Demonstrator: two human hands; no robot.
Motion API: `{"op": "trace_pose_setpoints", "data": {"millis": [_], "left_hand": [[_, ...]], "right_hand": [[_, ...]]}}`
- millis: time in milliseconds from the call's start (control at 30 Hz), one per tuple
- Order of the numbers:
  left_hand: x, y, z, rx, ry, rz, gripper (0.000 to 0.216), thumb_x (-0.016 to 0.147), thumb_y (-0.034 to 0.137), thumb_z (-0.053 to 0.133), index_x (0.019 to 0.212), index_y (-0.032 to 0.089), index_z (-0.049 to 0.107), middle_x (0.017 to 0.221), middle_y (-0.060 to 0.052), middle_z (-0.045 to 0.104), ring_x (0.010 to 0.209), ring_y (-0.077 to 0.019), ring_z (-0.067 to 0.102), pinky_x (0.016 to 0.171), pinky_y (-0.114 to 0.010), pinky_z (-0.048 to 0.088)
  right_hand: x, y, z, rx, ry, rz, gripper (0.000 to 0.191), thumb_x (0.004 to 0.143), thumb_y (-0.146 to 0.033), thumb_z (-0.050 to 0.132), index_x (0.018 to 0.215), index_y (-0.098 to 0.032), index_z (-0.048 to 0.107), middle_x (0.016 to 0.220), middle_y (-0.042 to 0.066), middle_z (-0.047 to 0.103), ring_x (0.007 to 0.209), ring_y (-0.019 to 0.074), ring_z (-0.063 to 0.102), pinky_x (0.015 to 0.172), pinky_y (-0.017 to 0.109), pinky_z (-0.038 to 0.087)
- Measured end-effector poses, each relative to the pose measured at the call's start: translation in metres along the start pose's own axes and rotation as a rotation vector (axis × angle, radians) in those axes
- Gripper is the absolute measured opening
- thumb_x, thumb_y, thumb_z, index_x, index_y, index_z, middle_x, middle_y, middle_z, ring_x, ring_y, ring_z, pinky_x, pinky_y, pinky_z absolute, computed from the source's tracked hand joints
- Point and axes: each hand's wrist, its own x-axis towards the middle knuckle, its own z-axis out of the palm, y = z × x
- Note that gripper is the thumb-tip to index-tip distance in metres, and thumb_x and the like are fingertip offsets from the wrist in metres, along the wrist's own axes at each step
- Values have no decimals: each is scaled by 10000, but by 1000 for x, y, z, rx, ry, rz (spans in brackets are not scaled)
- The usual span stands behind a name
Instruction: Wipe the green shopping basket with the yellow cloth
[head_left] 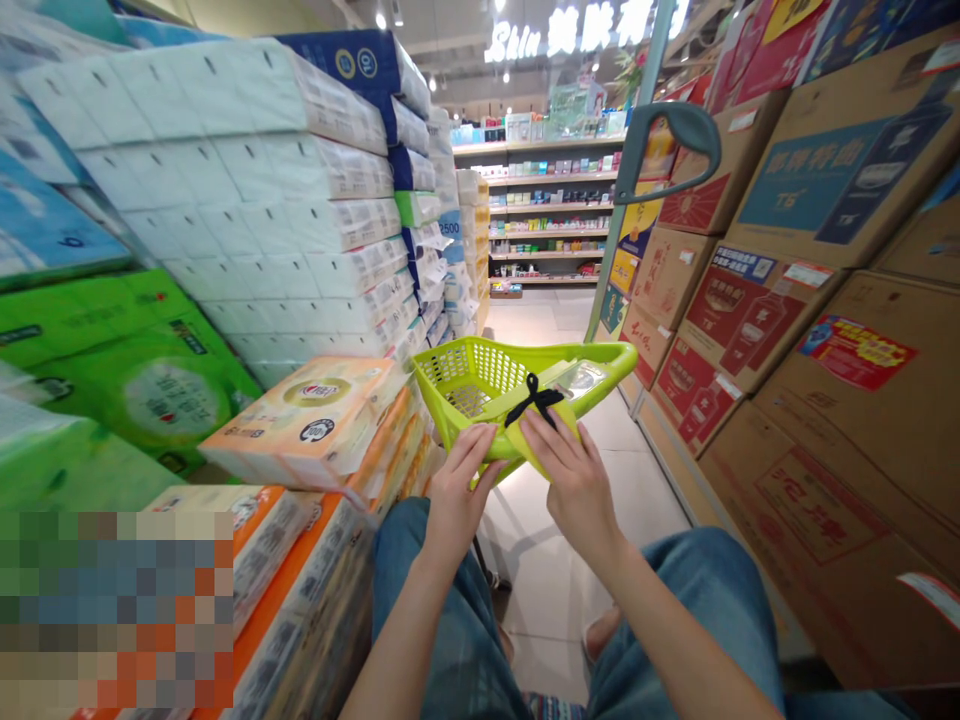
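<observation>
A yellow-green plastic shopping basket (472, 375) with slotted walls is in front of my knees, tilted, its long smooth rim reaching right. My left hand (466, 478) is closed around the near left part of that rim, thumb toward me. On the near rim lies a folded yellow cloth (571, 425), and my right hand (574, 470) holds it there, fingers together across it. A black ribbon bow (534, 400) sits at the cloth's top, partly behind my right fingertips. What is under the right palm is hidden.
Stacked tissue packs (285, 200) rise on the left, with orange packs (307, 400) close to my left knee. Cardboard cartons (862, 400) line the right side. A grey handle (667, 150) juts out at the upper right. Tiled floor (544, 310) leads to stocked shelves (555, 210).
</observation>
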Motion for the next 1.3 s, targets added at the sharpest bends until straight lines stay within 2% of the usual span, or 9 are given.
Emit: {"op": "trace_pose_setpoints", "data": {"millis": [167, 267, 433, 567, 733, 833, 967, 1033, 1300], "left_hand": [[2, 3, 3, -33, 1, 19, 502, 918, 183, 589, 1402, 283, 500, 1313, -78, 619, 1268, -198, 556, 1113, -400, 437], [1, 3, 5, -34, 15, 17, 505, 919, 186, 589, 1405, 282, 498, 1315, -82, 620, 1269, -204, 558, 1107, -403, 444], [-1, 2, 4, 2, 32, 6, 479, 930, 176, 561, 1397, 269, 511, 1323, -89, 621, 1278, -205, 556, 1089, -390, 466], [0, 2, 2, 3, 3, 6, 504, 918, 187, 590, 1406, 275, 497, 1328, -85, 618, 1272, -200, 559, 1107, -398, 448], [1, 3, 5, -26, 6, 18, 504, 922, 193, 585, 1410, 280, 493, 1334, -83, 616, 1275, -206, 556, 1119, -415, 433], [2, 5, 9, -19, 18, 1, 491, 922, 201, 588, 1400, 274, 505, 1324, -84, 622, 1269, -205, 561, 1111, -409, 442], [2, 6, 13, -4, 40, -4, 452, 931, 195, 564, 1377, 258, 530, 1316, -89, 626, 1271, -206, 565, 1086, -398, 471], [2, 5, 13, -7, 36, 0, 453, 935, 188, 553, 1382, 258, 525, 1326, -91, 620, 1277, -204, 560, 1088, -399, 471], [3, 1, 7, -50, 1, 2, 470, 909, 199, 608, 1369, 274, 541, 1315, -73, 634, 1253, -193, 574, 1114, -401, 441]], "right_hand": [[13, 36, -5, -64, 50, 171, 751, 777, 60, 344, 1467, -226, 422, 1535, 9, 432, 1469, 228, 287, 1183, 470, 232], [11, 10, -3, -35, 35, 214, 749, 775, 61, 336, 1473, -204, 407, 1534, 20, 434, 1464, 246, 292, 1182, 494, 217], [-2, -34, 0, 37, -21, 51, 701, 827, 22, 352, 1487, -211, 377, 1541, 16, 424, 1471, 235, 267, 1192, 484, 179], [4, 4, -6, 69, -21, -1, 730, 790, 41, 349, 1461, -237, 422, 1519, 7, 457, 1459, 212, 299, 1176, 460, 233], [16, 46, -12, 39, 28, 190, 795, 713, 64, 356, 1442, -238, 453, 1532, 21, 438, 1469, 242, 287, 1168, 516, 265], [12, 22, -11, 44, 29, 236, 796, 721, 62, 347, 1460, -225, 428, 1539, 22, 426, 1476, 240, 272, 1185, 521, 247], [0, -23, -7, 79, -49, 129, 759, 778, 39, 343, 1491, -221, 375, 1547, 10, 412, 1483, 229, 251, 1191, 506, 245], [-4, -28, -6, 90, -60, 84, 747, 798, 30, 343, 1498, -231, 360, 1555, 5, 400, 1488, 220, 235, 1194, 496, 243], [8, 52, -8, 52, 39, 207, 804, 721, 56, 354, 1466, -242, 412, 1548, 26, 412, 1486, 227, 250, 1193, 532, 230]]}}
